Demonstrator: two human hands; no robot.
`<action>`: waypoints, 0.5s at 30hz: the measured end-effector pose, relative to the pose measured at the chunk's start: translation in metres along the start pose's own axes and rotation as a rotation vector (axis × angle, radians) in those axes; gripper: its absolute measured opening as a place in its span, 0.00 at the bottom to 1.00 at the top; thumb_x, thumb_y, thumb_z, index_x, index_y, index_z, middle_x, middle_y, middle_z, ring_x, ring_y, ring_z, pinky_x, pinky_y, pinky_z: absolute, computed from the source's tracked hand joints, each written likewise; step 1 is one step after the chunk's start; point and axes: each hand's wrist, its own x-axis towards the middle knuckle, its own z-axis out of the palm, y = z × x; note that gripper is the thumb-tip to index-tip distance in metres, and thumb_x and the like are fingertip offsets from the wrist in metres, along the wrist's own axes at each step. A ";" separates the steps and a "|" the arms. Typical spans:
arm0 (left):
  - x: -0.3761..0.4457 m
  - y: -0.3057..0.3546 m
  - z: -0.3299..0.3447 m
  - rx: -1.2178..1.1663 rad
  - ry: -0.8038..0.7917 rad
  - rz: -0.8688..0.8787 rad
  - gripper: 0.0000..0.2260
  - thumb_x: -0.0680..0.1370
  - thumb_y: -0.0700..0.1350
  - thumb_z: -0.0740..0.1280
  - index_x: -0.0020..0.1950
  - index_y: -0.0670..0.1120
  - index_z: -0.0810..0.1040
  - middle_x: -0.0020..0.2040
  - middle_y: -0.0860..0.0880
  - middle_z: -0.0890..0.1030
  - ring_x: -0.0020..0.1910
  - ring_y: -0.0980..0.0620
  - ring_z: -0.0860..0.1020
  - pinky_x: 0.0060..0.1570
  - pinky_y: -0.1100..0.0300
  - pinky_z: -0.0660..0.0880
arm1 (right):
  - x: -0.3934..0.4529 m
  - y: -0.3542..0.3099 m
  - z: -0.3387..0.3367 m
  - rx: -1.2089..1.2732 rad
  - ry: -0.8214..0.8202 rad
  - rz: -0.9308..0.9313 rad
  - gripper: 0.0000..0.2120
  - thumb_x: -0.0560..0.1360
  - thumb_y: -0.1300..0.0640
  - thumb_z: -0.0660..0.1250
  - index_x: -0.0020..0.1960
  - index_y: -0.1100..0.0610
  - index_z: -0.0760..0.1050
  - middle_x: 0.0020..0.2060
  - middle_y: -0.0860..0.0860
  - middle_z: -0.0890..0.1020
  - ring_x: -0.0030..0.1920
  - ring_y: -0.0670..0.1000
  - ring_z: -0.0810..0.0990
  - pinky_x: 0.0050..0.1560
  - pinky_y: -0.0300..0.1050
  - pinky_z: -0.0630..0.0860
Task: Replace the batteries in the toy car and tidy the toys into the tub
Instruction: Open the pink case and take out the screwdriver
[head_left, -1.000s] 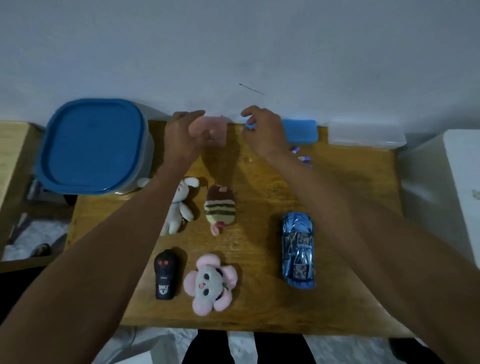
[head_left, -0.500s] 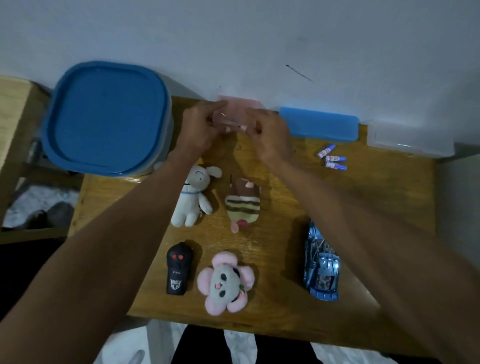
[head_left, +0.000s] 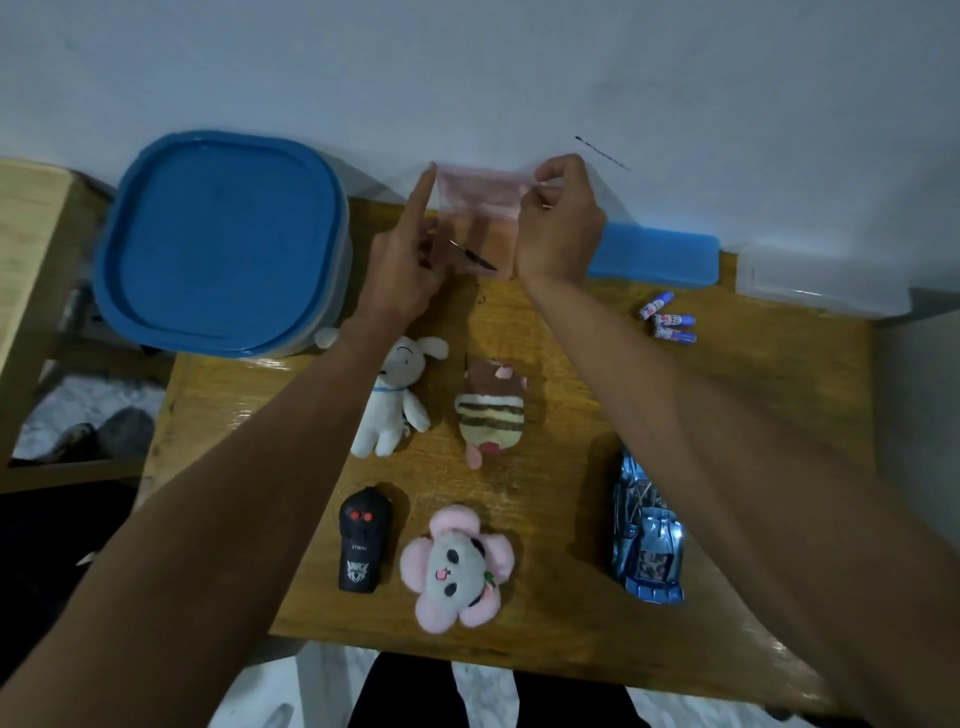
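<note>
Both hands up at 12 o'clock over the wooden table (head_left: 545, 613), pinching a translucent pink bag (head_left: 480, 189) by its top corners: left hand (head_left: 402, 265) clamped on the left edge with forefinger raised, right hand (head_left: 561, 218) closed on the right corner, a thin dark tool (head_left: 472, 255) showing inside the bag. Blue toy car (head_left: 647, 540) lying at 4 o'clock, loose batteries (head_left: 667, 321) at 2 o'clock, blue-lidded tub (head_left: 218, 244) at 10 o'clock. Black remote (head_left: 362, 540) and three plush toys (head_left: 460, 566) grouped mid-table between the forearms.
</note>
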 end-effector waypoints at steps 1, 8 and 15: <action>-0.001 -0.002 0.001 0.003 0.006 0.014 0.34 0.81 0.43 0.67 0.83 0.49 0.53 0.53 0.48 0.84 0.48 0.52 0.83 0.49 0.54 0.83 | 0.001 0.000 0.001 -0.002 0.011 0.006 0.06 0.74 0.65 0.69 0.47 0.55 0.78 0.40 0.46 0.84 0.43 0.47 0.83 0.43 0.46 0.80; 0.005 -0.006 0.000 0.031 -0.035 0.033 0.40 0.79 0.40 0.69 0.83 0.56 0.48 0.52 0.45 0.85 0.46 0.48 0.83 0.50 0.50 0.82 | -0.012 0.006 -0.004 -0.027 -0.040 -0.060 0.13 0.76 0.64 0.68 0.58 0.53 0.82 0.46 0.48 0.86 0.46 0.47 0.83 0.44 0.25 0.69; 0.008 -0.007 -0.007 -0.035 -0.114 -0.014 0.45 0.76 0.43 0.75 0.83 0.57 0.50 0.58 0.50 0.83 0.51 0.58 0.82 0.54 0.67 0.79 | -0.024 0.020 -0.003 -0.350 -0.340 -0.111 0.05 0.77 0.54 0.71 0.53 0.49 0.82 0.45 0.46 0.82 0.45 0.45 0.80 0.37 0.32 0.69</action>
